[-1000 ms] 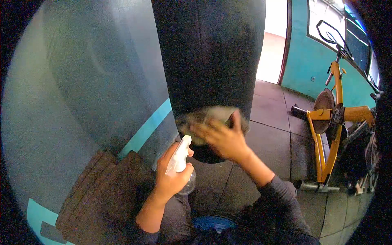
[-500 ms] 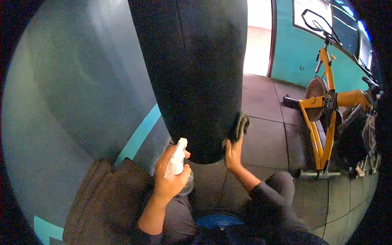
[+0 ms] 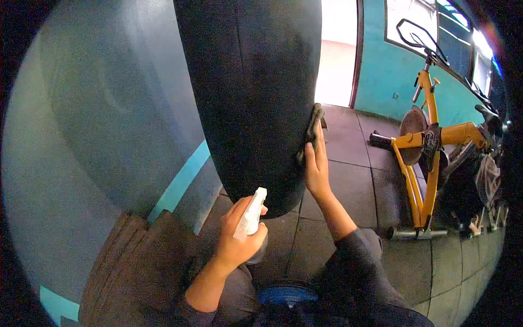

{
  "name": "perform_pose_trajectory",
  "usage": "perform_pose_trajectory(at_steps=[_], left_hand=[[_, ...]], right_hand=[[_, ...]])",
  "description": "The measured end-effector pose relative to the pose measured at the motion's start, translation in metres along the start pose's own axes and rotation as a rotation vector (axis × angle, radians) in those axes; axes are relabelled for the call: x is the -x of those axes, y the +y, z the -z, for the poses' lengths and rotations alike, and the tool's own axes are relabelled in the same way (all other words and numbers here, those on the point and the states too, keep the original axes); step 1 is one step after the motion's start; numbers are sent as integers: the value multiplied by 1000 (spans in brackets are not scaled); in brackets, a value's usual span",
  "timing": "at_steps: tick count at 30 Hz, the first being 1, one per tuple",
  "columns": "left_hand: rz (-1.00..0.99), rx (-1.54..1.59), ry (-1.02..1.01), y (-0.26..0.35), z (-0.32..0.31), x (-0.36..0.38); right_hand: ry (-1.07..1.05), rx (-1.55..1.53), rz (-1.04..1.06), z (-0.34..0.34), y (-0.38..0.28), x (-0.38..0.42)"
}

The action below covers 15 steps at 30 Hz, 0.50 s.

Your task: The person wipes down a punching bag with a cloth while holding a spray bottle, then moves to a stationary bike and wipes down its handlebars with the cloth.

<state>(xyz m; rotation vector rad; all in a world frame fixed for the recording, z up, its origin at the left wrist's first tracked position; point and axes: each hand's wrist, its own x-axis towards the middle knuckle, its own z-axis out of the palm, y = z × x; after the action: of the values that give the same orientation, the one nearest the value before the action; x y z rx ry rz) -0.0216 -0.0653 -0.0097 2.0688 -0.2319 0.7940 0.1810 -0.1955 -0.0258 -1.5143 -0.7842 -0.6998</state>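
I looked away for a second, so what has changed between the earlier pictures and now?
The right hand has moved the cloth from the lower front of the black bag round to its right side, then higher up. Nothing was newly grasped or let go. The left hand still holds the spray bottle near the bag's lower end, and the yellow exercise bike stands where it did.

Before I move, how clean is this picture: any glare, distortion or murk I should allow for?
Head view: the doorway is blown out to white at its top; glare flares by the upper-right windows; fisheye bends the scene inside a black surround; grain speckles the dark bag, hiding surface detail; the cloth at the right hand is dark, its edge against the bag hard to read.
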Motion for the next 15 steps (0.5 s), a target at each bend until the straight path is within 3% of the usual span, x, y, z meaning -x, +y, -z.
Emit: perform_pose_trajectory(at_steps=[2, 4, 6, 10, 11, 12, 15], left_hand=[[-16, -10, 7, -7, -3, 1], [-36, -18, 11, -9, -3, 0], [2, -40, 22, -9, -1, -2], [-21, -92, 42, -7, -2, -9], [-37, -92, 39, -5, -2, -10], [-40, -95, 36, -3, -3, -10], [5, -60, 24, 4, -4, -8]], right_hand=[[31, -48, -63, -2, 21, 13], [124, -123, -333, -10, 58, 51], [178, -64, -403, -20, 82, 85], [110, 187, -569, -25, 78, 119], [102, 106, -596, -26, 78, 120], [105, 102, -596, -26, 67, 113], [107, 136, -202, -21, 19, 79]])
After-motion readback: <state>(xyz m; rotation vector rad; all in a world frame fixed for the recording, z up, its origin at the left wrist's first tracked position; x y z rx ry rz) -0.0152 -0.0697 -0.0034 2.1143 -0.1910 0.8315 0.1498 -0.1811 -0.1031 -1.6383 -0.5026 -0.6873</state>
